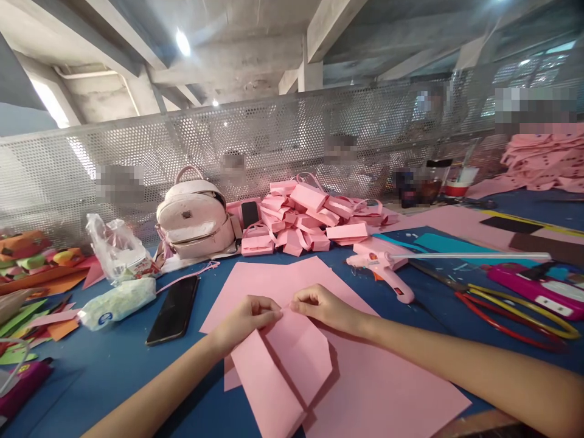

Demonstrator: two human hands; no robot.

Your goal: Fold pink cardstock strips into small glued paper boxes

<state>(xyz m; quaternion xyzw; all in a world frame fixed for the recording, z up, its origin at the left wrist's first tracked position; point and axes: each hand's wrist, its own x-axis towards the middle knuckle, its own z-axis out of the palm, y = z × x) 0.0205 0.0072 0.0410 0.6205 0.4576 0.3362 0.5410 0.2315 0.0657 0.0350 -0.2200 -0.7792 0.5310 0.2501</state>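
Observation:
Both hands meet at the far edge of a folded pink paper piece (pixel 298 359), which has a long flap folded over on its left side. My left hand (pixel 250 316) pinches this edge between thumb and fingers. Close beside it, my right hand (pixel 314 304) pinches the same edge, its fingertips almost touching the left ones. Under the folded piece lie large flat pink sheets (pixel 378 383) on the blue table. A pink glue gun (pixel 383 267) with a long glue stick in its back rests to the right of my right hand.
Behind my hands is a heap of folded pink paper boxes (pixel 305 213). A pale pink backpack (pixel 194 213), a black phone (pixel 174 309) and a tissue pack (pixel 119 301) are at left. Scissors (pixel 515 310) with red and yellow handles and a magenta power strip (pixel 538 289) lie at right.

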